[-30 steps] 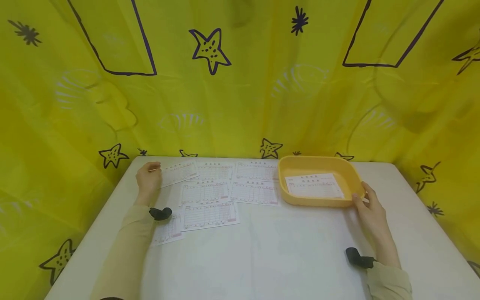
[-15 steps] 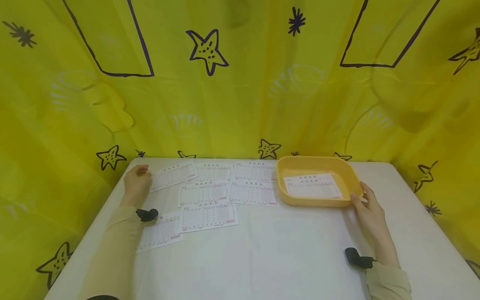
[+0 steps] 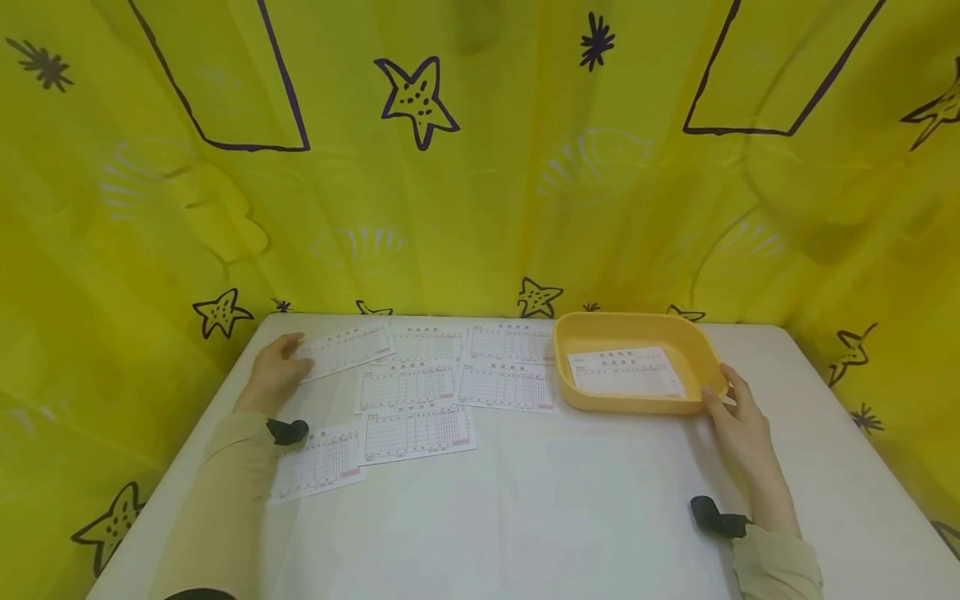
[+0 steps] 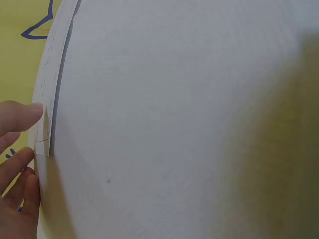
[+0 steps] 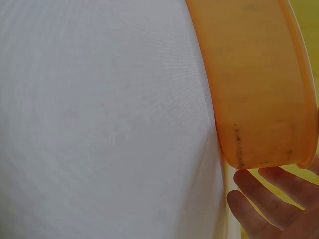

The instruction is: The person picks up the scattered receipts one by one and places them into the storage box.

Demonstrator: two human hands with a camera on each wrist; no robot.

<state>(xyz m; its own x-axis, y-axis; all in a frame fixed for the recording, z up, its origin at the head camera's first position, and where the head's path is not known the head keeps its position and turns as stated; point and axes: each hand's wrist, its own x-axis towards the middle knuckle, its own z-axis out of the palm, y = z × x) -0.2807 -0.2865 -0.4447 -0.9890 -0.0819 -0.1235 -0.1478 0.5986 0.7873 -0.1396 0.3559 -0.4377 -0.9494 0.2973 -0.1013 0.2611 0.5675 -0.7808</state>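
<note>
In the head view my left hand [image 3: 272, 373] is at the left end of a slightly turned printed form slip [image 3: 347, 352]. Its thumb and fingers stand apart around that end; the left wrist view has the thumb [image 4: 31, 115] over the slip and the other fingertips [image 4: 27, 154] by its edge. My right hand [image 3: 744, 425] grips the yellow plastic tray [image 3: 637, 405] by its front right corner, thumb on the near rim. The right wrist view shows fingers [image 5: 264, 199] against the tray's end wall. Overlapping form slips [image 3: 626, 375] lie inside the tray.
Several more form slips lie between hand and tray, including one at the back [image 3: 512, 343] and one in front [image 3: 417, 435]. Another slip [image 3: 318, 467] is partly covered by the left forearm. A yellow curtain [image 3: 480, 183] hangs behind the white table [image 3: 525, 517].
My left hand has drawn left from the turned slip, then spread its fingers at the slip's left end. That slip has shifted slightly left. My right hand and the tray stay in place.
</note>
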